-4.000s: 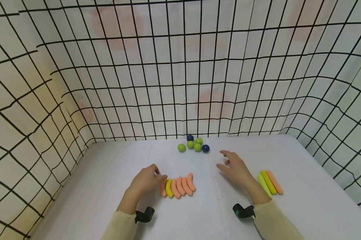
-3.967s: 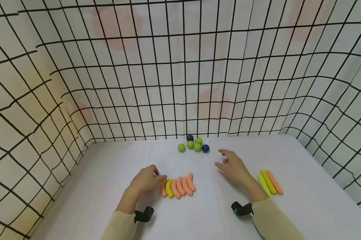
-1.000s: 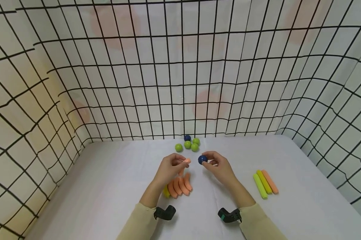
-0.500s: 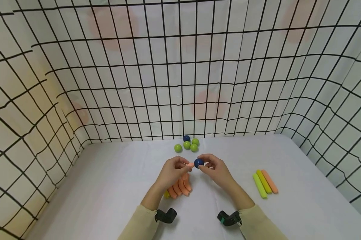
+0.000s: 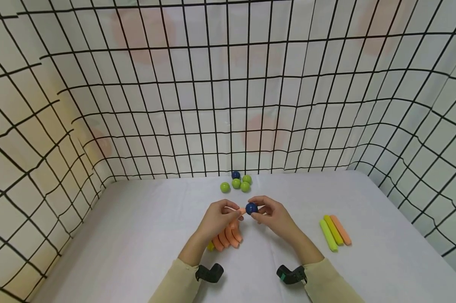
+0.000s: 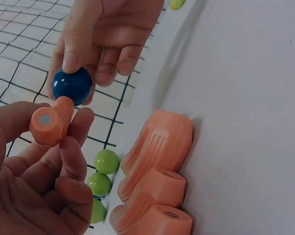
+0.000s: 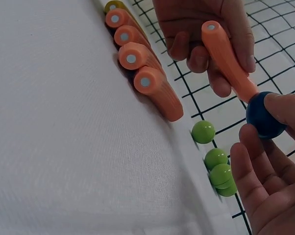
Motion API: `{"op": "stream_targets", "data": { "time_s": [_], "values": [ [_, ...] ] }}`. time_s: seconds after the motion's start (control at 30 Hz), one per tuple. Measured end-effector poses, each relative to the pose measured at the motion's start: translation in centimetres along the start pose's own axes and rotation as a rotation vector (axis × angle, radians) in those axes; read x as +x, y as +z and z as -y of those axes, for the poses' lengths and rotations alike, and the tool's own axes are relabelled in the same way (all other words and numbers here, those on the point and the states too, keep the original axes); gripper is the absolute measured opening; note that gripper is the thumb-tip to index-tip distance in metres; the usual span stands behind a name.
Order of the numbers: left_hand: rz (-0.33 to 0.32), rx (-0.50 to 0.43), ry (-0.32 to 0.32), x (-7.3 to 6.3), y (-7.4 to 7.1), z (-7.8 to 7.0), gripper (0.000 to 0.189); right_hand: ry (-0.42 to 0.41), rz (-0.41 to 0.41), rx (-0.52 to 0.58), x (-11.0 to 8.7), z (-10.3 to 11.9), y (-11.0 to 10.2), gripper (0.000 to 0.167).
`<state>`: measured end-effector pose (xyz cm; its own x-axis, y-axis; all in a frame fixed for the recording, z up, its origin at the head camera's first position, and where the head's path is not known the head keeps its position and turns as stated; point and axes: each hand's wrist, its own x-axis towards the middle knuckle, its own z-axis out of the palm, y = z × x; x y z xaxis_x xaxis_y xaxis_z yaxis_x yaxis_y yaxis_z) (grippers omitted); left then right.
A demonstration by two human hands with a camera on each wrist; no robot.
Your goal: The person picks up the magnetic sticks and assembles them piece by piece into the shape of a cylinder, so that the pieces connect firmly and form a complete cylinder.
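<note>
My left hand (image 5: 218, 219) pinches a curved orange magnetic rod (image 7: 228, 61) between thumb and fingers. A dark blue ball (image 5: 251, 208) is pinched by my right hand (image 5: 275, 213), thumb on one side and fingertips on the other. The rod's far end touches the ball, as both wrist views show; a pale round disc marks its near end (image 6: 45, 118). Just below my left hand, several more curved orange rods (image 5: 228, 239) lie side by side on the white tabletop. A curved yellow rod (image 5: 210, 245) sits at the left of this row, partly hidden by the hand.
Several green balls (image 5: 236, 183) and another dark blue ball (image 5: 235, 175) cluster at the table's back. To the right lie straight sticks: lime (image 5: 328, 236), yellow (image 5: 334, 230) and orange (image 5: 341, 230). A black grid net (image 5: 228, 105) encloses the back and sides.
Four seconds ago both hands were apart, the left at the row's leftmost orange rod. Since then the rod and blue ball were lifted and brought together; over the last half second the hands dipped slightly.
</note>
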<state>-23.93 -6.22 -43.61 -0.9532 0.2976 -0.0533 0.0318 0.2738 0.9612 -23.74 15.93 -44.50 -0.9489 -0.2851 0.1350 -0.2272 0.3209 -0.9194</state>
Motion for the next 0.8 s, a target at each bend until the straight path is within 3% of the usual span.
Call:
{"op": "stream_targets", "data": {
  "time_s": [0.33,0.63,0.8],
  "values": [
    [0.026,-0.017,-0.029,0.14,-0.17,0.0,0.031,0.036,-0.026,0.038,0.3,-0.47,0.22,0.034],
    [0.042,-0.133,-0.045,0.21,-0.53,0.26,0.023,0.167,-0.1,0.052,0.29,-0.6,0.35,0.031],
    [0.034,-0.11,-0.041,0.21,-0.69,0.63,0.028,0.237,-0.112,0.055,0.56,-0.7,0.52,0.031]
  ]
}}
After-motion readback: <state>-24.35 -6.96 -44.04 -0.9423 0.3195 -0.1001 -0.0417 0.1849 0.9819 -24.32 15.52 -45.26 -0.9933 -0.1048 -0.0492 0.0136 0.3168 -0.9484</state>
